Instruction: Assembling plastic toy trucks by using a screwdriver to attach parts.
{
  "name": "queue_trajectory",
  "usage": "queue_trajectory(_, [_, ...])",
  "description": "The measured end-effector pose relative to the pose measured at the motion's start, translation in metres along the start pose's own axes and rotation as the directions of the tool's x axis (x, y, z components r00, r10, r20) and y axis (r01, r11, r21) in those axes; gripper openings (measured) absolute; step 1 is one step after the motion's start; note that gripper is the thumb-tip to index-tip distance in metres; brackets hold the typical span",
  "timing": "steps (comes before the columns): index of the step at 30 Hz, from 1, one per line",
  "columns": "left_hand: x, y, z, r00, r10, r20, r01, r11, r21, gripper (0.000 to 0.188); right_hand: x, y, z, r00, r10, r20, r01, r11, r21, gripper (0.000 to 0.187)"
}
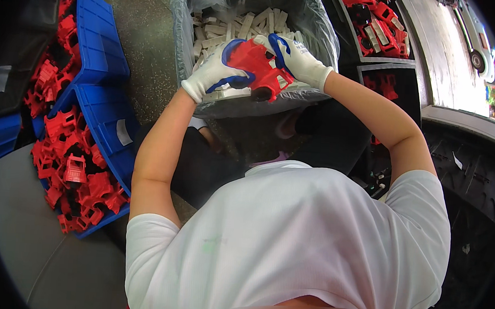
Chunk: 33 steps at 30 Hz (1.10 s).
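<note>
A red toy truck (254, 66) with black wheels is held up over a clear-lined bin (178, 28). My left hand (217, 70), in a white glove with blue palm, is wrapped round its left side. From the right, my right hand (301, 60), in a matching glove, closes on the truck's far right side; its fingertips are partly hidden. Beneath the hands, the bin holds many loose white bar-shaped pieces (247, 25).
At left, blue bins (102, 38) hold heaps of red toy truck bodies (76, 169). At the far right, a dark tray holds red toy trucks with white parts (379, 35). Black trays (467, 168) lie on my right. My legs straddle the near side of the lined bin.
</note>
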<state>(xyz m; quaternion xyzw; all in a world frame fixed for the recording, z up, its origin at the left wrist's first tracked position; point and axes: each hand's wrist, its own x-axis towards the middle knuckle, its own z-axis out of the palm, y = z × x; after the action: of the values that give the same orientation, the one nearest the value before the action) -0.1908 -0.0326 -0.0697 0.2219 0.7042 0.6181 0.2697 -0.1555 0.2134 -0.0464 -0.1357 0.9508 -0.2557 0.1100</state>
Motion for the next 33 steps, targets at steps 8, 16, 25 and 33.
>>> queue_trajectory(8, [0.005,-0.001,0.003,0.997,-0.074,0.018,0.076,0.965,-0.25,0.07,-0.004,0.004,0.0,0.938,-0.346,-0.016,0.292,0.814,-0.502,0.033])
queue_trajectory(16, [0.007,0.001,-0.009,0.993,0.112,0.041,-0.117,0.98,0.159,0.087,-0.002,-0.03,-0.012,0.998,-0.068,-0.018,0.058,0.938,-0.341,0.045])
queue_trajectory(25, [0.003,0.04,0.012,0.773,0.628,-0.086,-0.499,0.686,0.529,0.072,-0.04,-0.05,-0.048,0.867,-0.46,-0.191,0.301,0.789,-0.536,0.065])
queue_trajectory(33, [0.002,0.049,0.02,0.771,0.632,-0.081,-0.511,0.69,0.513,0.074,-0.038,-0.077,-0.088,0.951,-0.29,0.108,0.291,0.724,-0.625,0.067])
